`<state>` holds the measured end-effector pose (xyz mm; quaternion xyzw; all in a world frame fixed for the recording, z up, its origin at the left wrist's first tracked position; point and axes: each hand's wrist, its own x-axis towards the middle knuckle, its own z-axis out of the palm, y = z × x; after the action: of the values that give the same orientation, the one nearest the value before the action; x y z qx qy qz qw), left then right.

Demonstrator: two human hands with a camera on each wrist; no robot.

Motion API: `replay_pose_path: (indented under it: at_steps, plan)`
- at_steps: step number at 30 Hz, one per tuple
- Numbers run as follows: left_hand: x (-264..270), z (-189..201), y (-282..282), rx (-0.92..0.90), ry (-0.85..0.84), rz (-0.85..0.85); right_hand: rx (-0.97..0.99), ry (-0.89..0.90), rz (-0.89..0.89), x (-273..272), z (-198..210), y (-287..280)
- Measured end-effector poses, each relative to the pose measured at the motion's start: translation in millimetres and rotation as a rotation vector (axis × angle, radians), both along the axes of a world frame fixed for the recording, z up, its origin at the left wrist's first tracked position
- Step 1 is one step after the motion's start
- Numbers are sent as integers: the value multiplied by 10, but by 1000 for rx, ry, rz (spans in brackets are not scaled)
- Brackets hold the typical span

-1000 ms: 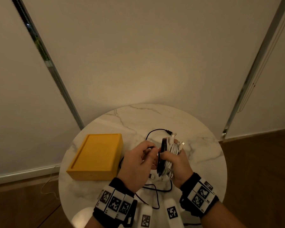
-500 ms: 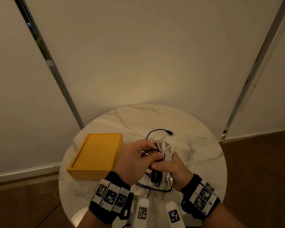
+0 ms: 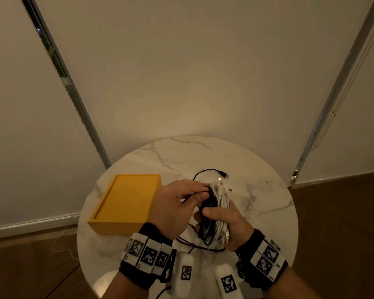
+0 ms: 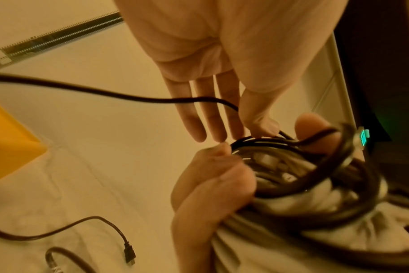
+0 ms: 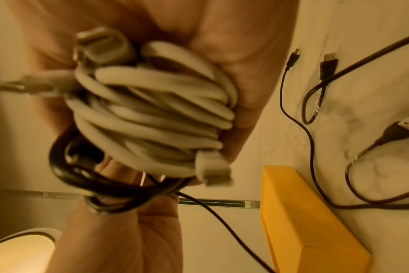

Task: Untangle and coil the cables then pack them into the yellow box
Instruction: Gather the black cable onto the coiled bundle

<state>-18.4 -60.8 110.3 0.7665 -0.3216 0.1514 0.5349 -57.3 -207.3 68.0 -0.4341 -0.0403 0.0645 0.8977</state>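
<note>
1. Your tabletop [image 3: 257, 169] is a round white marble slab, with blinds behind it and wood floor to either side.
2. The yellow box [image 3: 125, 201] lies flat on the left part of the tabletop, just beside your left wrist, and no cable is in it.
3. Your right hand [image 3: 227, 221] is wrapped around the cable bundle [image 3: 216, 203], thumb laid across the front, holding it upright above the middle of the tabletop.
4. That bundle is a coil of white cables [image 5: 152, 110] with black cable [image 5: 100, 177] looped against its left side; white plugs stick out at the top and bottom.
5. Your left hand [image 3: 177, 206] is up against the bundle: thumb and forefinger pinch the black cable [image 4: 257, 142] at the coil's upper edge, while the other 3 fingers are stretched out straight.
6. A loose black strand [image 3: 194, 244] trails from the bundle down across the tabletop toward you.
7. Another black lead arcs beyond the bundle, ending in a black plug [image 3: 224, 175] lying on the marble.
</note>
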Motion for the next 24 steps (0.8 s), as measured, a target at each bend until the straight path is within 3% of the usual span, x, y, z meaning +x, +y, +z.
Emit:
replay_pose_path:
  at_steps: [5, 11, 24]
  plan:
    - [-15, -53, 36, 19, -98, 20, 103, 2, 60, -16, 0, -21]
    - [13, -14, 93, 26, -239, 135, 1, -19, 111, -33, 37, 24]
    - [-50, 20, 82, 27, 57, 75, -86, -20, 7, -60, 55, 28]
